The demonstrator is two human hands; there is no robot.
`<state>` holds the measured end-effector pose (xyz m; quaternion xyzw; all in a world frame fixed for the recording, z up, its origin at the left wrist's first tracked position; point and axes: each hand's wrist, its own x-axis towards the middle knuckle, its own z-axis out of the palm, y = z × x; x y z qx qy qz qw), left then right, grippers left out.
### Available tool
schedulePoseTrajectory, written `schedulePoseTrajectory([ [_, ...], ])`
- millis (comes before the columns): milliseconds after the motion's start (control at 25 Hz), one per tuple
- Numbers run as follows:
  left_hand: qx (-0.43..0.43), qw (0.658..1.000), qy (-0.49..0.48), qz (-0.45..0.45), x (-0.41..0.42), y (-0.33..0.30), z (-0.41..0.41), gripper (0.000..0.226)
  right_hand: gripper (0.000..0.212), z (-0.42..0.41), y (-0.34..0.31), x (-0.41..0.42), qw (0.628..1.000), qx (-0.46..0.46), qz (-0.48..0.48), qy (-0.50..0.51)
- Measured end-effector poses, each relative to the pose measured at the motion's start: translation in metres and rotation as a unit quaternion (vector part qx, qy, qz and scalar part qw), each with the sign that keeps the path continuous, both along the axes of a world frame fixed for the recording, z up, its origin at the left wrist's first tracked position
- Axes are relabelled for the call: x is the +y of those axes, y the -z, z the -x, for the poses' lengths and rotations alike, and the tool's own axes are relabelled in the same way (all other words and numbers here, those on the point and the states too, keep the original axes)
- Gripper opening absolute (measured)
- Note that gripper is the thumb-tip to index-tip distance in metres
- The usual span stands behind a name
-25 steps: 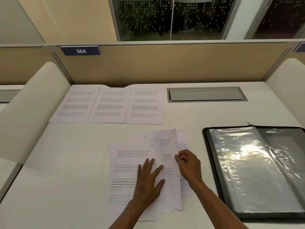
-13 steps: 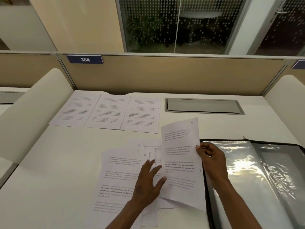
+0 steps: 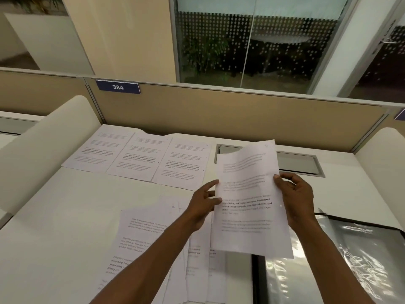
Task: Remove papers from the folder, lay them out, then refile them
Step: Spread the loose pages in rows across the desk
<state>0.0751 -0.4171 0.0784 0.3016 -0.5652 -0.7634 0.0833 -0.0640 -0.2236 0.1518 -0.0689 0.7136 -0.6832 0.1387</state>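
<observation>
Held sheet (image 3: 249,200): one white printed page, raised above the desk and tilted toward the camera; its top left corner is curled forward; several grey text blocks are seen, with one bold paragraph near the middle; a small handwritten mark sits at the top right corner, too blurred to be read.
Right hand (image 3: 295,198): closed on the right edge of the held sheet, thumb on the printed face, the other fingers behind the page.
Left hand (image 3: 202,205): set at the left edge of the held sheet, thumb and forefinger touching that edge; whether the page is truly pinched cannot be told.
Laid-out row (image 3: 140,157): three printed pages are counted, flat, side by side with edges touching or slightly overlapped, at the far left of the desk below the partition.
Loose pile (image 3: 151,238): a fanned, overlapping stack of printed pages lies flat on the near desk, partly covered by the left forearm; at least four edges are seen, the exact count cannot be told; a handwritten mark is seen on one top corner.
Folder (image 3: 341,260): one black-edged folder lies open at the near right, its clear glossy sleeves showing glare; the lower edge of the held sheet hangs over its left border.
Desk (image 3: 54,216): white surface, with one grey hatch (image 3: 298,163) set into it, partly hidden behind the held sheet.
Number plate (image 3: 118,87): one blue plate reading 384, fixed on the tan partition.
</observation>
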Motion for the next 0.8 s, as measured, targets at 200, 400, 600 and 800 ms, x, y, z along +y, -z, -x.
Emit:
schedulePoseTrajectory([
  [200, -0.050, 0.989, -0.072, 0.121, -0.060, 0.000, 0.060, 0.035, 0.019, 0.071, 0.043, -0.047, 0.994, 0.059, -0.074, 0.057],
  [400, -0.115, 0.959, -0.053, 0.255, -0.099, 0.021, 0.110, 0.035, 0.015, 0.119, 0.086, -0.091, 0.977, 0.090, -0.193, 0.009],
  [600, -0.129, 0.921, 0.011, 0.367, -0.114, 0.064, 0.134, 0.038, 0.022, 0.143, 0.127, -0.107, 0.966, 0.079, -0.247, -0.015],
  [800, -0.088, 0.895, 0.013, 0.438, -0.123, 0.095, 0.137, 0.038, 0.031, 0.153, 0.153, -0.111, 0.960, 0.071, -0.267, -0.045],
])
